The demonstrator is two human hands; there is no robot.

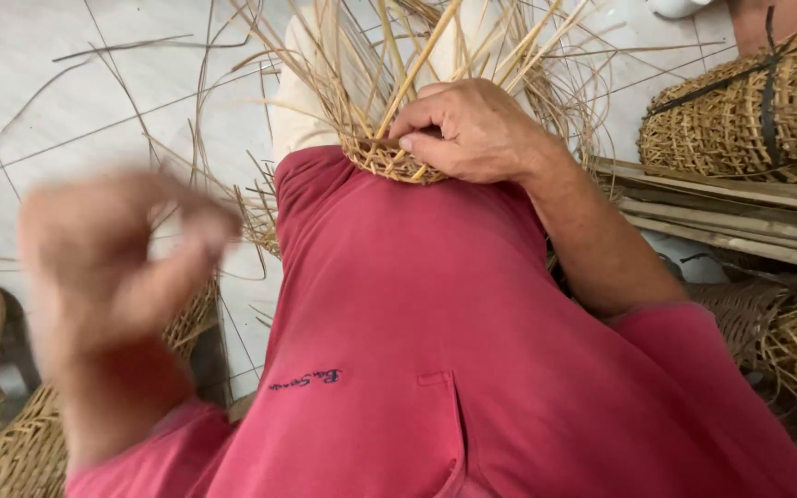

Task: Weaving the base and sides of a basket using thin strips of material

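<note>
A half-woven cane basket (389, 161) rests on my lap, its loose straw-coloured strands (417, 55) fanning upward and outward. My right hand (472, 129) grips the woven rim, thumb and fingers pressed on it. My left hand (122, 258) is raised at the left, blurred, its fingers curled and pinched together; whether a thin strand runs through them cannot be told. My red shirt (435, 323) fills the lower middle of the view.
A finished woven basket (749, 111) bound with a dark strap lies at the upper right above flat cane slats (731, 212). More wickerwork (786, 341) sits at the right, and woven pieces (11, 443) at the lower left. Loose strands lie on the white tiled floor (66, 101).
</note>
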